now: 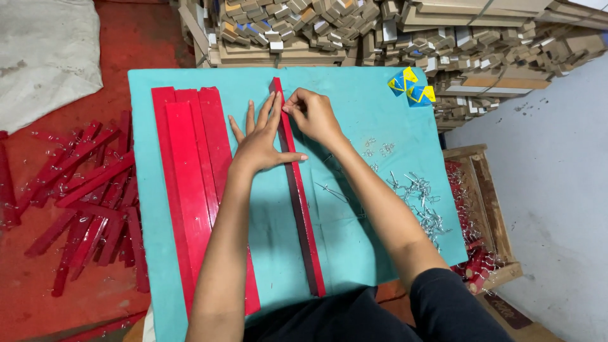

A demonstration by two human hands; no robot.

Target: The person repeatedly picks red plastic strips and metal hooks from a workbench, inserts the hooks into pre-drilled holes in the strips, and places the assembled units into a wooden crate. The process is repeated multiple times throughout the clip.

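A long narrow red strip (303,215) with a dark edge lies lengthwise down the middle of a teal board (354,228). My left hand (259,142) lies flat with fingers spread, pressing the strip near its far end. My right hand (313,115) is pinched at the strip's edge just beside it; whatever small piece is between the fingertips is too small to make out. A stack of flat red strips (190,177) lies along the board's left side.
Small metal clips (421,206) are scattered on the board's right part. Blue and yellow folded pieces (410,87) sit at the far right corner. Loose red strips (82,196) litter the floor left. A wooden crate (487,209) stands right; cardboard stacks (380,31) behind.
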